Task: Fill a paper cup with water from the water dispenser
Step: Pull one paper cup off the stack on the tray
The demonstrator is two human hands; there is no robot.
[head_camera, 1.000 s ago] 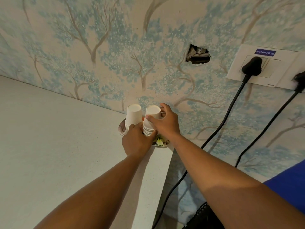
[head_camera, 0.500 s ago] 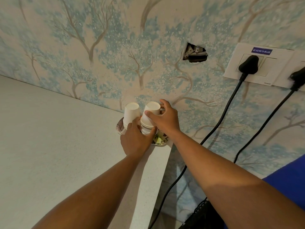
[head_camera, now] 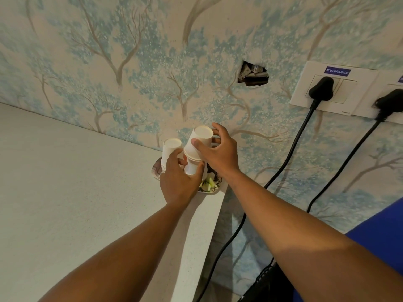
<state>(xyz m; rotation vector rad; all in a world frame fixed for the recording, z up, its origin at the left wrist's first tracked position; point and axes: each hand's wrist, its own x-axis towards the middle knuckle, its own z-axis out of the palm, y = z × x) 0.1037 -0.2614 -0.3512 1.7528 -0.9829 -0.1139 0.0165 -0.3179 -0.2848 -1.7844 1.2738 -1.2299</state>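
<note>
Two stacks of upside-down white paper cups stand on a patterned plate (head_camera: 156, 171) at the counter's far right corner. My right hand (head_camera: 218, 152) grips the top cups (head_camera: 199, 141) of the right stack, lifted partly off the cups beneath. My left hand (head_camera: 177, 178) holds the lower part of that right stack (head_camera: 192, 168) down. The left stack (head_camera: 170, 150) stands untouched just beyond my left fingers. The water dispenser is not in view.
The white counter (head_camera: 76, 192) ends at its right edge (head_camera: 205, 225) beside the plate. Two black plugs (head_camera: 320, 89) sit in wall sockets at the right, their cables (head_camera: 290, 158) hanging down past the counter. A hole (head_camera: 253, 76) gapes in the wallpaper.
My right hand has pulled the top cups upward, away from the rest of the right stack. My left hand has shifted onto the lower cups of that stack.
</note>
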